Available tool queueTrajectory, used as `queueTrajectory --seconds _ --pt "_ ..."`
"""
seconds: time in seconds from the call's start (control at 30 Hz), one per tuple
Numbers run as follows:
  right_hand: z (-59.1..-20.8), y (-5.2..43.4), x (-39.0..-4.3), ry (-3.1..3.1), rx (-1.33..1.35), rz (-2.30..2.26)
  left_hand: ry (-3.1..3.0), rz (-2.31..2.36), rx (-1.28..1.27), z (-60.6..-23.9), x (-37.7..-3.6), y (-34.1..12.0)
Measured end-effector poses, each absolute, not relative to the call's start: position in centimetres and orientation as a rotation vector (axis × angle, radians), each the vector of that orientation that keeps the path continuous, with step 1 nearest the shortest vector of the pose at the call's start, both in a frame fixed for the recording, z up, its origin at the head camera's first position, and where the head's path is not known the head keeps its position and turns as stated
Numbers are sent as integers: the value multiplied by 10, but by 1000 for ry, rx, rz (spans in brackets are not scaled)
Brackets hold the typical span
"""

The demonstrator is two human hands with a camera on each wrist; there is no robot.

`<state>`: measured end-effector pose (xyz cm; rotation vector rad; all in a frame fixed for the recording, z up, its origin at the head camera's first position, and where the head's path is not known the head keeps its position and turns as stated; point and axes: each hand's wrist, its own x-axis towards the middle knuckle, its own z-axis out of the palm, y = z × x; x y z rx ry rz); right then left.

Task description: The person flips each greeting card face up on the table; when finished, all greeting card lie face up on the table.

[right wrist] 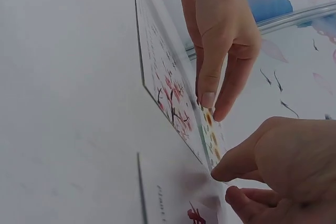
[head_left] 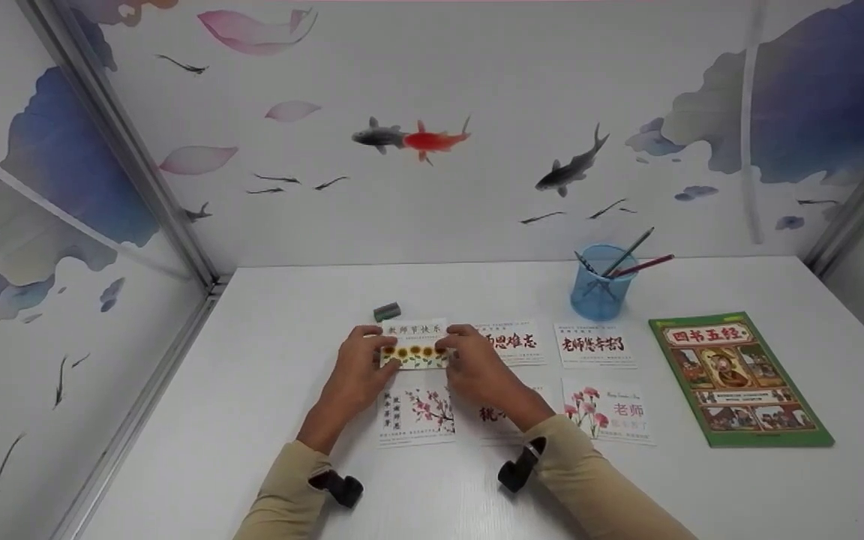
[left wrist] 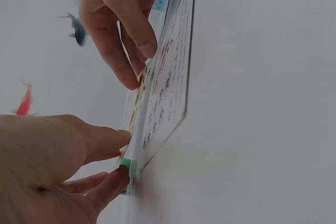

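Both hands hold a small white card printed with sunflowers [head_left: 415,354] by its left and right edges. My left hand [head_left: 361,367] grips the left edge, thumb at the near corner and fingers along the side. My right hand [head_left: 481,366] holds the right edge the same way. The card lies low over the table, above a plum-blossom card [head_left: 418,416] in the head view. In the left wrist view, the left hand [left wrist: 58,166] has its fingertips at the card's edge; the right wrist view shows the right hand [right wrist: 278,166] at the opposite edge.
Right of the hands lie two red-lettered cards [head_left: 595,346] [head_left: 514,343], a carnation card [head_left: 606,411] and another card partly under the right forearm. A small dark sharpener [head_left: 387,311] sits behind the held card. Farther right are a blue pencil cup [head_left: 598,296] and a green book [head_left: 739,379].
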<state>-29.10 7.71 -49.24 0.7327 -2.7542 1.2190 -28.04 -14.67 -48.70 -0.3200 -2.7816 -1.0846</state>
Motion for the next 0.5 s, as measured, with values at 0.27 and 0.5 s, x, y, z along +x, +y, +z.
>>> queueTrajectory --seconds 0.27,0.5 --pt "-490 85 -286 -2861 667 1008 -2961 -948 -307 -482 -279 -135" --pt "-482 99 -288 -2753 704 1102 -2902 -964 -252 -480 -276 -138"
